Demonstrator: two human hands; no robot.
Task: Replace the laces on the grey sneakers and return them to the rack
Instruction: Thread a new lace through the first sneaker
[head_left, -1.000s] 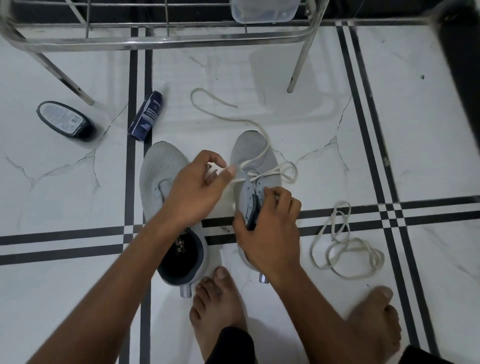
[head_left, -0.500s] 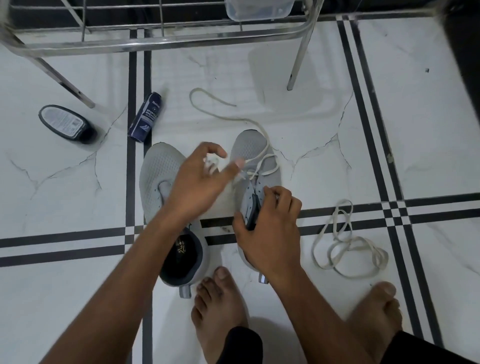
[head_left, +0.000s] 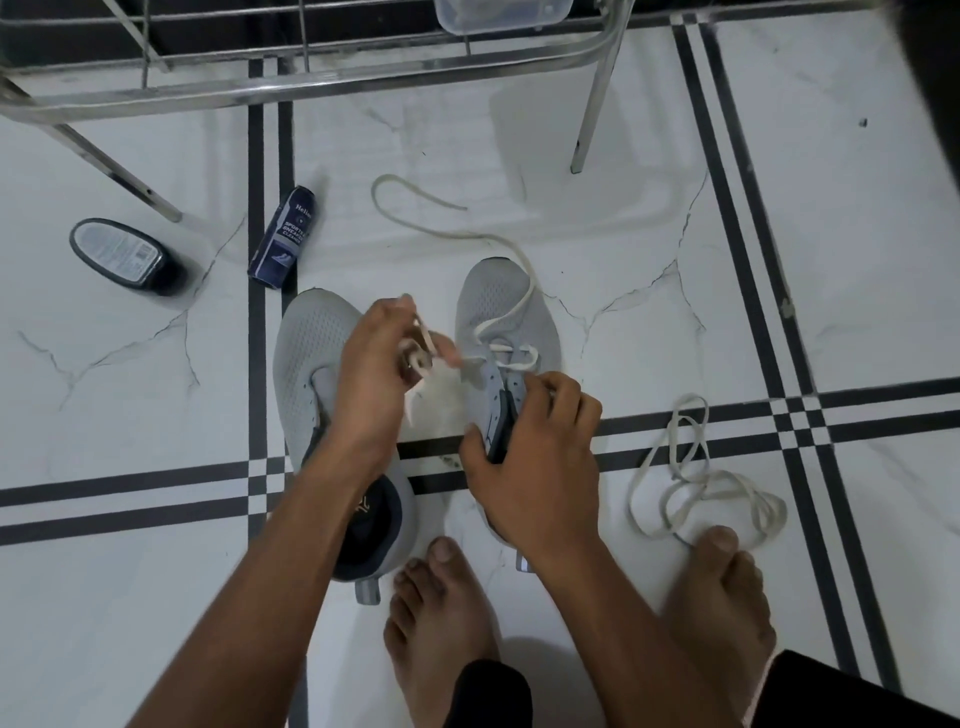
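Left hand (head_left: 376, 364): pinches white lace (head_left: 511, 306), grip blurred. Right hand (head_left: 535, 467): fingers curled round the right sneaker (head_left: 506, 322), apparently at its tongue.

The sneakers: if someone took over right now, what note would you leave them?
Left hand pinches one end of the lace. Right hand grips the right sneaker at its tongue.
Lace is through the lowest eyelets only; its other end trails on the floor toward the rack.
Left sneaker shows no lace. A second lace lies loose to the right.
Left: finish lacing both, then put them on the rack.
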